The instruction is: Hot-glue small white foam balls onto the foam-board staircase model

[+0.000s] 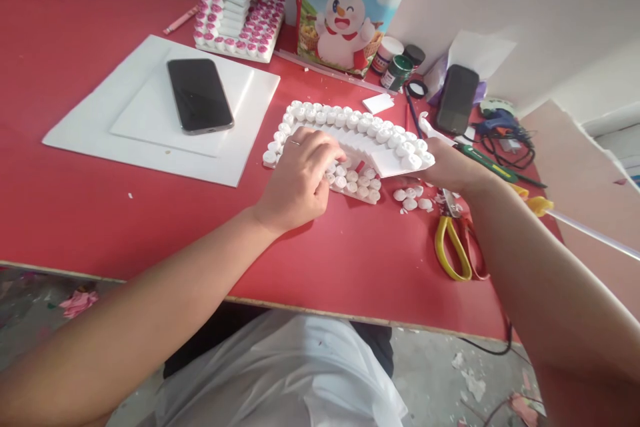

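A white staircase model (357,140), with a curved flight of thin steps edged by small rolled white rosettes, lies on its side on the red table (350,247). My left hand (300,180) is closed over its left part, fingers bent onto the steps and base. At the right end, my right hand (443,163) grips the model from behind and below; most of its fingers are hidden. Several loose white rosettes (411,199) lie just below that end. Beside them are scissors (453,247) with yellow and red handles, partly under my right forearm.
A phone (200,95) rests on white foam boards (90,120) at left. Behind stand a pink-tipped staircase model (235,13), a snowman-printed bag (345,13) and paint jars (397,72). Another phone (457,100), a green cutter (487,161) and a blue glue gun (500,125) sit at right.
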Motion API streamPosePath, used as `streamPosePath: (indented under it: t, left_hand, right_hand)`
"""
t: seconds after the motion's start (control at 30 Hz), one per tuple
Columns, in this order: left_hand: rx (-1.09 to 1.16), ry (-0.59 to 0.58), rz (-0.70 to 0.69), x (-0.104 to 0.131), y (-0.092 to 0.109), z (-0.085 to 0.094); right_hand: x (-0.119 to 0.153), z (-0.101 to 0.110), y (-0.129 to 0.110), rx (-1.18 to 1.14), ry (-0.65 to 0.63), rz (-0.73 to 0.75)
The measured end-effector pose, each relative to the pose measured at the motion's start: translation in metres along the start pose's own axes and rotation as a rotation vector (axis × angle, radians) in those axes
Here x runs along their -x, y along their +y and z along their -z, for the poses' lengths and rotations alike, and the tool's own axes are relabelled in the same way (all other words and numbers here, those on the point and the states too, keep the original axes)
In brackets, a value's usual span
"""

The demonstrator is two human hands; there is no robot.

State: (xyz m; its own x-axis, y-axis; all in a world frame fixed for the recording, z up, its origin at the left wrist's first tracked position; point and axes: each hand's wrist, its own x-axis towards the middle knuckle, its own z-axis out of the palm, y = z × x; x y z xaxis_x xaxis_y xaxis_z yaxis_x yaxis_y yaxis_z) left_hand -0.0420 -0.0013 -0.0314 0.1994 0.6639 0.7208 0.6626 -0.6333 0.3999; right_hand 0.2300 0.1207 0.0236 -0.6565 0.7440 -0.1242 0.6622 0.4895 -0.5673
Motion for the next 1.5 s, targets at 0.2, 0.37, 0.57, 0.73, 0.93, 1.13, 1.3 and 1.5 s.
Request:
streamPosePath:
  t: [0.2,0.37,0.57,0.73,0.93,1.13,1.3,1.5]
  left_hand:
    - [-0.016,0.021,0.031,-0.001,0.002,0.004]
    - [-0.008,0.078,0.019,-0.002,0.005,0.009]
    - [0.099,0.049,-0.049,-0.001,0.007,0.013]
    - [0.122,0.016,0.019,0.003,0.014,0.015]
    - [0.028,0.266,0.323,0.0,0.01,0.017]
    - [0.123,0.265,0.568,0.0,0.002,0.013]
    - [0.16,0.289,0.721,0.004,-0.004,0.009]
    - [0.192,0.289,0.835,0.011,-0.007,0.009]
  right_hand:
    - [0.011,0.01,-0.009,-0.216,0.008,-0.016]
    - [0.054,0.005,-0.038,-0.364,0.433,-0.152]
    - [0.116,-0.064,-0.086,-0.287,0.842,-0.186]
    - [0.124,-0.111,-0.098,0.063,0.689,-0.101]
    - [0.118,-0.113,-0.085,0.139,0.641,-0.086]
    - [0.12,-0.112,-0.083,0.175,0.501,-0.1]
    - [0.119,-0.109,-0.085,0.194,0.43,-0.196]
    - [0.116,-0.104,-0.089,0.21,0.366,-0.284]
